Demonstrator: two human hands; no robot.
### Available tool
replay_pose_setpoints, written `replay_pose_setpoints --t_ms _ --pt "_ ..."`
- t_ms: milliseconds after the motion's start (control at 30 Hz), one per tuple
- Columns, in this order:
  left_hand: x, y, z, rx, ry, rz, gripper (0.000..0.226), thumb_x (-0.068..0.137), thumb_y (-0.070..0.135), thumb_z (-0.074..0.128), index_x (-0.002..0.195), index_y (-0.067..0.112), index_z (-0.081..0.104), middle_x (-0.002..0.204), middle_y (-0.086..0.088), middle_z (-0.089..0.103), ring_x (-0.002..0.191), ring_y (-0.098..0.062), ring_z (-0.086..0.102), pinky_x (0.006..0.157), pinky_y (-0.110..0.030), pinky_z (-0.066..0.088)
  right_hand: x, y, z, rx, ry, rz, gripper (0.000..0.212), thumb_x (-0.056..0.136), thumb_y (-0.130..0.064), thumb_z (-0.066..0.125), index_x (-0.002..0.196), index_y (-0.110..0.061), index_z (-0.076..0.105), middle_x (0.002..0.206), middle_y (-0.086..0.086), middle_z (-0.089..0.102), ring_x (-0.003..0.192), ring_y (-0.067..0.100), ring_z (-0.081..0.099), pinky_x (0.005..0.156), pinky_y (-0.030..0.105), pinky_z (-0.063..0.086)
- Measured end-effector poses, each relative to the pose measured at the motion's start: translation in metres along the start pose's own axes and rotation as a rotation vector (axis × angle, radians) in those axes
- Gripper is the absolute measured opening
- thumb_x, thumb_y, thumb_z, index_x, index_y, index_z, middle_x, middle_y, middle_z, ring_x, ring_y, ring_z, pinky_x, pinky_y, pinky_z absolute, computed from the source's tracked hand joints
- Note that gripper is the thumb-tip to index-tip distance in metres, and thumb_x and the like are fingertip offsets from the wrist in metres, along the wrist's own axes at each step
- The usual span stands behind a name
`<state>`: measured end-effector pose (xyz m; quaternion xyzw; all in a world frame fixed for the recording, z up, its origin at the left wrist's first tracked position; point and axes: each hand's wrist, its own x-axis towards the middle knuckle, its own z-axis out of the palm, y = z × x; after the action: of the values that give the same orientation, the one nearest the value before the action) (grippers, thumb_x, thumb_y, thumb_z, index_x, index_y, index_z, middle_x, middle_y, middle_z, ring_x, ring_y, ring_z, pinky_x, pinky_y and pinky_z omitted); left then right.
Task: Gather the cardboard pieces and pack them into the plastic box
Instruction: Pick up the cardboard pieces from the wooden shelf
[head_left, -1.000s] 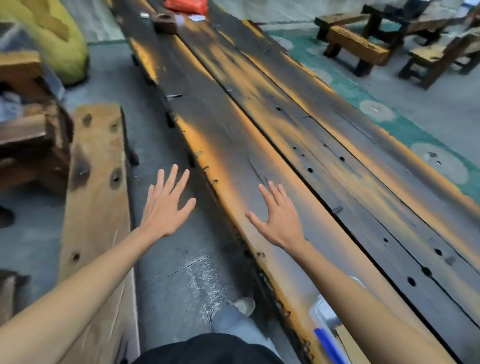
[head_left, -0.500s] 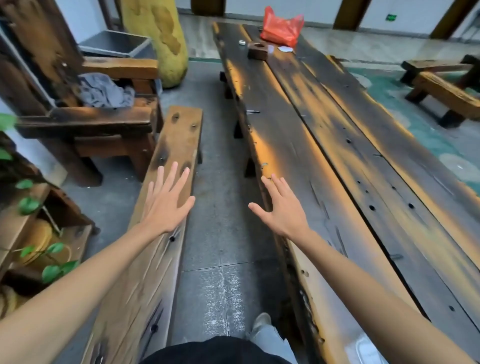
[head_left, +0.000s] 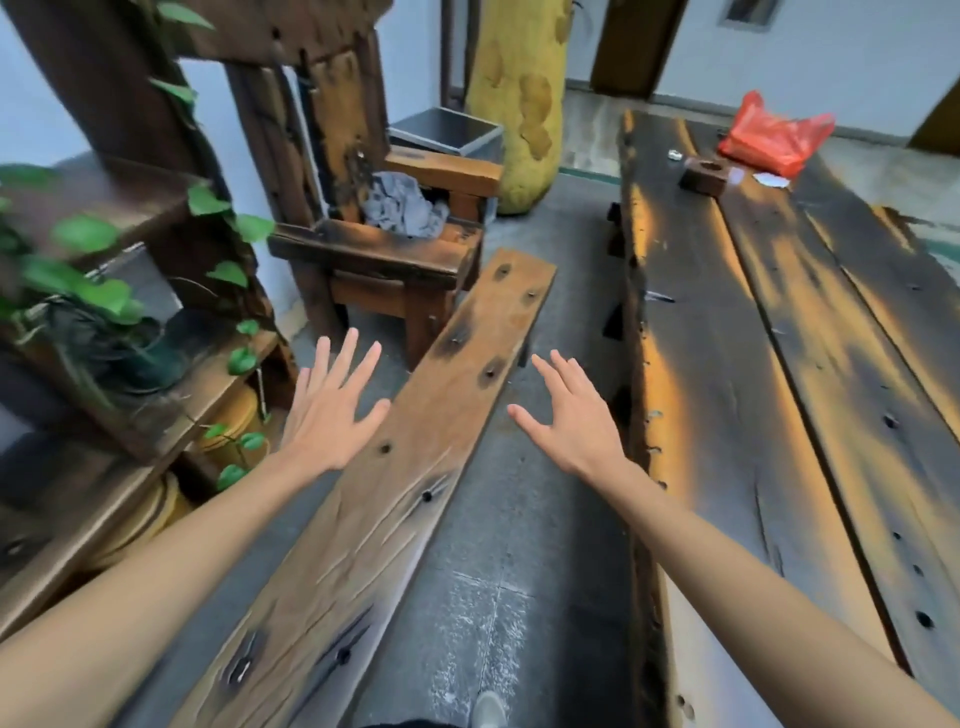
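My left hand (head_left: 330, 410) is stretched out flat with fingers spread, hovering over the left edge of a long wooden bench (head_left: 415, 467). My right hand (head_left: 569, 418) is also spread and empty, held over the grey floor between the bench and the dark plank table (head_left: 753, 364). Neither hand touches anything. No cardboard pieces and no plastic box show in this view.
A wooden armchair (head_left: 374, 244) with a grey cloth (head_left: 402, 205) stands ahead on the left. Shelves with green vines (head_left: 104, 291) fill the left side. A red plastic bag (head_left: 774, 137) and a small wooden block (head_left: 704, 174) lie at the table's far end. My shoe (head_left: 488, 709) shows below.
The view has swung left, away from the table. The plastic box corner seen at bottom right a second ago has left the view. Both hands stay spread and empty.
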<state>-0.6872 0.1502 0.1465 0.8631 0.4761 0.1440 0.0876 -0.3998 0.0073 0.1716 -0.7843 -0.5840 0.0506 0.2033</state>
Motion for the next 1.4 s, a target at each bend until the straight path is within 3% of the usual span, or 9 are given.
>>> replay_pose_setpoints --t_ms 333,667,1067,1400 --pt "-0.002 -0.026 -0.048 0.096 0.088 -0.231 0.074 0.100 0.051 0.046 0.163 0.033 0.012 0.173 0.002 -0.007 0.158 -0.034 -0.009 0.122 -0.059 0.013 0.087 -0.045 0.010 0.031 -0.052 -0.269 0.078 0.092 -0.064 0.053 0.157 -0.025 0.035 0.167 0.005 0.028 0.155 0.027 0.019 0.125 0.040 0.020" --pt "-0.010 -0.048 -0.101 0.172 0.202 -0.408 0.073 0.099 0.050 0.046 0.163 0.031 0.015 0.173 -0.001 -0.002 0.158 -0.036 -0.004 0.122 -0.062 0.014 0.151 -0.107 0.005 0.058 -0.076 -0.469 0.079 0.093 -0.068 0.046 0.158 -0.027 0.031 0.168 0.002 0.024 0.156 0.025 0.015 0.124 0.044 0.023" --pt "-0.062 -0.126 -0.176 0.263 0.312 -0.600 0.072 0.100 0.051 0.044 0.163 0.033 0.014 0.173 0.000 -0.004 0.158 -0.035 -0.007 0.122 -0.062 0.012 0.188 -0.238 0.017 0.124 -0.074 -0.700 0.079 0.092 -0.068 0.047 0.158 -0.027 0.031 0.167 0.003 0.027 0.155 0.025 0.019 0.123 0.044 0.023" --pt "-0.105 -0.208 -0.260 0.326 0.425 -0.743 0.075 0.099 0.045 0.051 0.163 0.029 0.015 0.173 -0.003 -0.004 0.157 -0.038 -0.006 0.122 -0.064 0.013 0.198 -0.383 0.038 0.268 -0.209 -0.836 0.076 0.093 -0.065 0.048 0.158 -0.030 0.028 0.168 -0.002 0.022 0.155 0.021 0.017 0.122 0.048 0.026"
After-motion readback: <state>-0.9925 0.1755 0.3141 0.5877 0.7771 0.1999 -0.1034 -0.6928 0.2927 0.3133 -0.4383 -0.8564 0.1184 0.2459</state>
